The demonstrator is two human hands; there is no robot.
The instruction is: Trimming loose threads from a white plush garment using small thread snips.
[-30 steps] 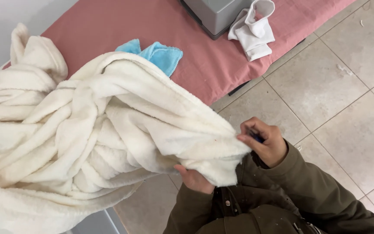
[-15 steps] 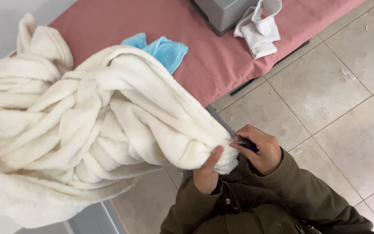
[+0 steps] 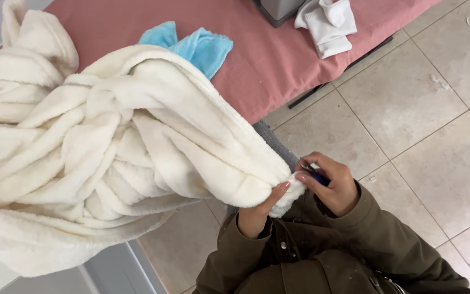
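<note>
A big cream fleece blanket [image 3: 110,158] lies bunched in thick folds over the left half of the view. One end of it narrows to a corner close to my chest. My left hand [image 3: 262,209] pinches that corner from below. My right hand [image 3: 327,182] grips the same corner from the right, and a small dark blue thing shows under its fingers. Both arms wear olive jacket sleeves [image 3: 354,245].
A pink-covered surface [image 3: 267,60] runs across the top. On it lie a light blue cloth [image 3: 197,46], a white cloth [image 3: 327,24] and a grey box [image 3: 278,8]. Beige floor tiles [image 3: 420,120] fill the right side. A white panel [image 3: 82,277] is at lower left.
My left hand has come up from under the blanket and now pinches its corner beside my right hand. The blanket's end is drawn tighter toward my chest.
</note>
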